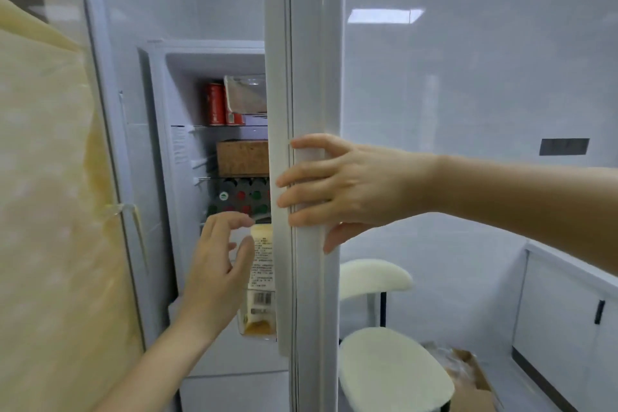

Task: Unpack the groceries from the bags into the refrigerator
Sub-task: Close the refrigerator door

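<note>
Item: pale yellow carton [262,264], upright in the lower door bin [257,334] of the refrigerator door [314,77]. Its long axis is vertical, the printed label and barcode face the opening, and its right side is hidden behind the door's edge. Hands: left hand [217,271] spread and loose just beside the carton's left face, contact not determinable; right hand [341,184] grips the door's free edge, fingers over it, thumb on the outer face. Surroundings: narrow opening between door edge and cabinet, with shelves behind holding red cans [215,104], a brown box [242,157] and capped bottles [240,197]; a cushioned chair [391,368] stands near the door's outer side.
</note>
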